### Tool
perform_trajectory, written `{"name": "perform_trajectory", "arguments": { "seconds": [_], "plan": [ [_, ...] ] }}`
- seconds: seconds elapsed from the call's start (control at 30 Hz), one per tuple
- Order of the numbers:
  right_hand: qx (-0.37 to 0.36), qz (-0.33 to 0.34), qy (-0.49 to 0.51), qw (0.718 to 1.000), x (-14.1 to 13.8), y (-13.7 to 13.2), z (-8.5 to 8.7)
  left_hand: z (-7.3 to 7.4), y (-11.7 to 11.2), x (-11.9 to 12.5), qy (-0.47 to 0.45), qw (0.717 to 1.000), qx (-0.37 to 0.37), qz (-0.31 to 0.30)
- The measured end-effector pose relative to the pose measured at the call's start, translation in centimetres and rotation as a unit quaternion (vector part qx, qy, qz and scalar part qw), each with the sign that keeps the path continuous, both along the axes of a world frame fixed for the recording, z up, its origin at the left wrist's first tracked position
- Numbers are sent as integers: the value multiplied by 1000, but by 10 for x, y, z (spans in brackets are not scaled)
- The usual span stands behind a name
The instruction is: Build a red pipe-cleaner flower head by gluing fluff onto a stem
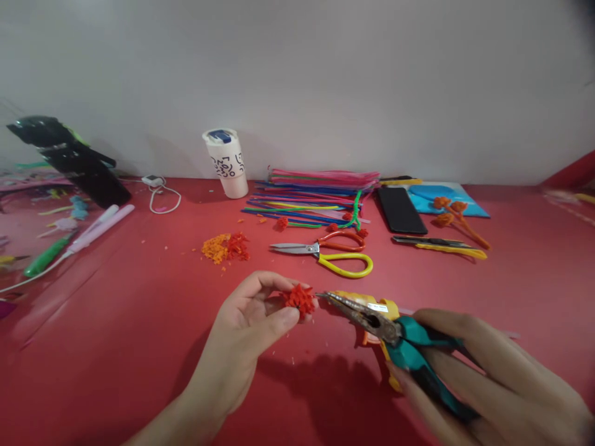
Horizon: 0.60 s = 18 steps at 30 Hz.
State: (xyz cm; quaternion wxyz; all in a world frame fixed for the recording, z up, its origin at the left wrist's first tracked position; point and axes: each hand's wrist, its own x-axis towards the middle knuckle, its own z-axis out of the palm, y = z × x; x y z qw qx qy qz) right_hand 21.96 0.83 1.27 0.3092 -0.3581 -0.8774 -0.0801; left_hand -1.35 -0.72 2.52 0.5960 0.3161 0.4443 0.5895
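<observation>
Between the thumb and fingers of my left hand (pixel 253 331) sits a small spiky red pom-pom flower (pixel 300 300). My right hand (pixel 493 365) is wrapped round the teal handles of needle-nose pliers (pixel 372 316). Their jaw tips point left, close to the flower's right side, with a thin dark wire end there; whether the jaws grip it I cannot tell. Beneath the pliers lies a yellow glue gun-like tool (pixel 388 308), partly covered. Just beyond my hands rest scissors (pixel 320 249) with one red and one yellow handle, and a pile of orange and red clippings (pixel 226 246).
Pipe cleaners (pixel 311 192) in many colours lie at the back. Right of them are a black phone (pixel 402 210), a blue packet (pixel 446 199), an orange flower stem (pixel 465 220) and tweezers (pixel 437 243). A white tumbler (pixel 226 162), black bottle (pixel 77 161) and pink styling iron (pixel 100 230) stand or lie leftward.
</observation>
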Motion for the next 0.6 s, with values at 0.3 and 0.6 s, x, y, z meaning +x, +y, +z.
{"name": "perform_trajectory", "arguments": {
  "seconds": [0.3, 0.6],
  "plan": [
    [-34, 15, 22, 999, -7, 0, 0, -4, -1, 2, -11, 1000, 5, 10],
    [-10, 9, 17, 1000, -9, -1, -1, -6, -1, 2, -2, 1000, -7, 9]
  ]
}}
